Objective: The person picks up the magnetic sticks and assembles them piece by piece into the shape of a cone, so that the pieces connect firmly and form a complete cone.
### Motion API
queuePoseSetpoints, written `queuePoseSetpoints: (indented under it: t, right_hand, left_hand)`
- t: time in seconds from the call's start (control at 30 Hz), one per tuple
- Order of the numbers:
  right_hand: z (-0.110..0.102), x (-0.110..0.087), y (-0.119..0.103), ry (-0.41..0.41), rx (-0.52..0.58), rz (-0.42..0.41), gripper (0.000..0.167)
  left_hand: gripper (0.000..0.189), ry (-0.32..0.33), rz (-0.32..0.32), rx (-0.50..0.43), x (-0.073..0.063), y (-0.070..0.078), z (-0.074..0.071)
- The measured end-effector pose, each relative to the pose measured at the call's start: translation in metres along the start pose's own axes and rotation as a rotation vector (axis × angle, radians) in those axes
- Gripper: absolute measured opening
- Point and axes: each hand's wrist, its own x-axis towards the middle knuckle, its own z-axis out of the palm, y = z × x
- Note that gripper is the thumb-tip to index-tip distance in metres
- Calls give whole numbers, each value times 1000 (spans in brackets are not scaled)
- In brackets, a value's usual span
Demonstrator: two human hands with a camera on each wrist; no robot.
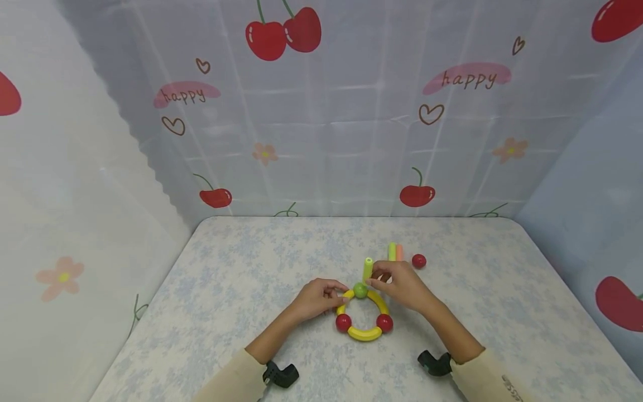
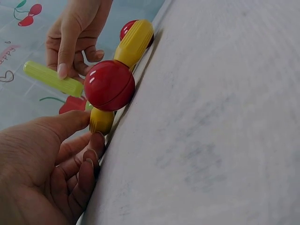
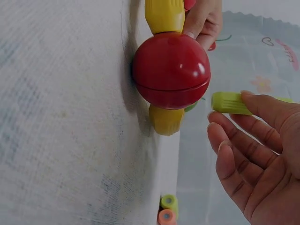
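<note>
Tabletop (image 1: 241, 257) below, right hand (image 1: 403, 285) pinches rod (image 1: 368, 270) (yellow-green).

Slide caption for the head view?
Left hand pinches the toy ring; right hand holds a lime stick roughly upright by its green ball.

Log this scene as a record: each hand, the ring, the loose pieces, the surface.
Left hand: pinches the left yellow arc of the ring
Right hand: holds a green rod roughly upright at the green ball; contact unclear
Ring: three yellow arcs, two red balls, one green ball
Loose pieces: second green rod beside an orange rod; single red ball
Surface: table, blue-patterned
</note>
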Motion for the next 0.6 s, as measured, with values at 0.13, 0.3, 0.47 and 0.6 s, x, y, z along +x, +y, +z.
queuePoseSetpoints:
  t: [0.13,0.3,0.47,0.6]
  right_hand:
    - [3,0,1,-15,0,17,9]
    - [5,1,2,-40,-3,36,9]
    - [7,2,2,-47,1,40,9]
    - [7,1,3,-44,9,14,9]
  left_hand:
    - [26,-6,4,8,0,2,1]
    - [26,-6,7,15,-1,5,1]
    - [26,0,6,21,-1,5,1]
    - [25,-3,6,26,-1,4,1]
